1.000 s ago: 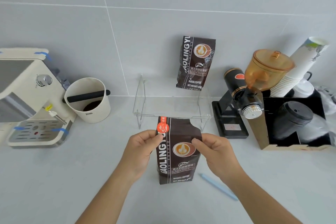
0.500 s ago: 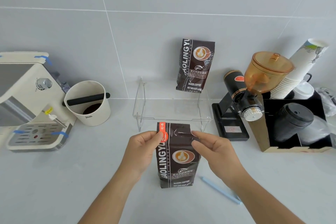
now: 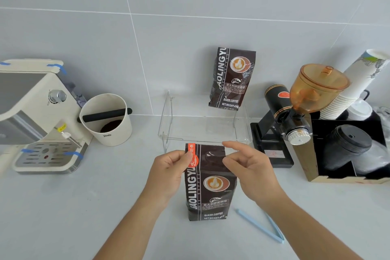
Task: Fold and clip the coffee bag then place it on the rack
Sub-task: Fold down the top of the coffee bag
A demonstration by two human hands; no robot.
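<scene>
Coffee bag (image 3: 207, 183) stands upright on the grey counter (image 3: 63, 207), directly in front of the clear rack (image 3: 204, 129). Top edge of the bag is unfolded and flat, crimped seal visible.

Left hand (image 3: 168, 172): thumb and forefinger pinched together on the bag's upper left edge, over the orange label. Fingertips partly cover the label print.

Right hand (image 3: 251, 167): at the bag's upper right corner. Thumb lies against the bag's right edge; forefinger is extended above it with a gap between the two. Whether the thumb presses the bag or only touches it: cannot tell. The bag's right corner is hidden behind this hand.

Light blue clip (image 3: 261, 227) lies on the counter to the right of the bag, near its base, apart from it. It appears opened in a V; its far end fades into the counter colour.

Second coffee bag (image 3: 232, 78) stands on the rack's top, at its right rear, against the tiled wall.

Rack edges are hard to trace, being transparent. Espresso machine (image 3: 35, 116) cut off at the left edge of view. Knock box (image 3: 105, 120) beside it. Grinder (image 3: 295, 112) right of the rack. Cup stack (image 3: 354, 82) cut off at the right edge.
</scene>
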